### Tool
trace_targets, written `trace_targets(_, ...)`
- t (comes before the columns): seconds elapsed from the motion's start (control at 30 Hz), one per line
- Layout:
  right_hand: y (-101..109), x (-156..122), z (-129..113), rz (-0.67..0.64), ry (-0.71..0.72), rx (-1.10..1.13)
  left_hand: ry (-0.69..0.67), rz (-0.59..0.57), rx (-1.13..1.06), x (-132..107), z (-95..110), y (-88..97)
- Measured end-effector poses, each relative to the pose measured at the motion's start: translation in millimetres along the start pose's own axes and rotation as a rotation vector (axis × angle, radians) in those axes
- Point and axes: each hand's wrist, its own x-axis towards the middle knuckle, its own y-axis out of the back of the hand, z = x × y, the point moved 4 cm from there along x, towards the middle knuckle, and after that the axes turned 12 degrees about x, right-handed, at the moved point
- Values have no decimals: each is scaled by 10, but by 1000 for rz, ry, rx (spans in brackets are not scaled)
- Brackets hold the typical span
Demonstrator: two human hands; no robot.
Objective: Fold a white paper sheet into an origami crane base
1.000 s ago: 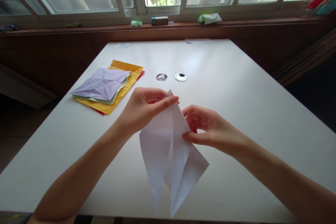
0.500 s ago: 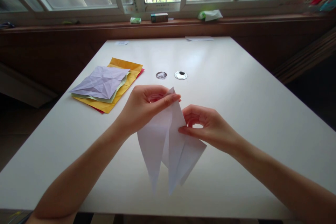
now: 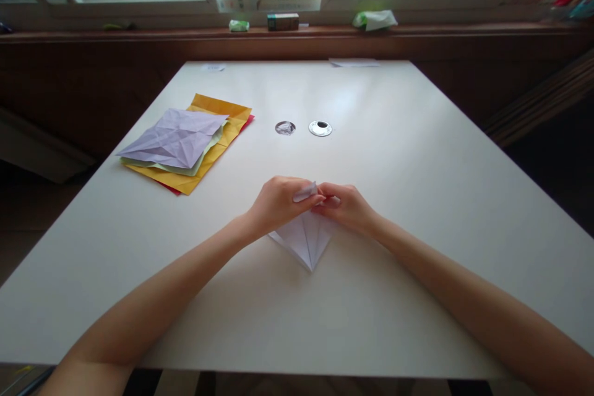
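**White paper pinned to the table by both hands**

A broad white table (image 3: 440,185) was spread across nearly the whole view. It was backed by a dark wooden sill (image 3: 139,43) under a row of windows.

Over on the left part of the table, a stack of coloured sheets (image 3: 204,161) was laid flat. It was topped by a creased lilac sheet (image 3: 174,139), with yellow, pale green and a sliver of red showing beneath.

And at the centre, the white paper (image 3: 304,241) was held down on the tabletop. It was folded into a narrow kite shape, with its point turned toward the person, well apart from the stack.

The left hand (image 3: 278,204) was set on the paper's far end, with a small raised flap pinched between thumb and fingers. The right hand (image 3: 348,207) was brought in from the other side. Its fingers were curled tight on the same end, and the fingertips of the two hands were touching or very nearly so. No wide spread was shown on either hand; both were closed narrowly on the paper.

Beyond the hands, two small round fittings were set side by side in the tabletop, one grey (image 3: 284,128) and one white-rimmed (image 3: 320,129). On the sill a small box (image 3: 283,21) was seen, flanked by a green packet (image 3: 239,25) and a crumpled wrapper (image 3: 374,18).
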Motion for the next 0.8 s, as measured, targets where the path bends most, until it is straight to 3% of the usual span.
trace_targets(0.17, -38, -8, 69, 33, 29, 12, 87, -74, -86, 12, -118, -7)
trace_targets(0.3, -48, 0, 65, 49, -24, 28, 171, -89, -221, 74, -241, -26)
trace_targets(0.47, -49, 1, 56, 37, -91, 84, 299, -121, -201, 109, -407, -37)
trace_targets(0.67, -49, -8, 83, 15, -121, 153, 330, -257, -265, 83, -465, -88)
trace_targets(0.8, -51, -5, 83, 11, -127, 192, 285, -285, -319, 76, -453, -118)
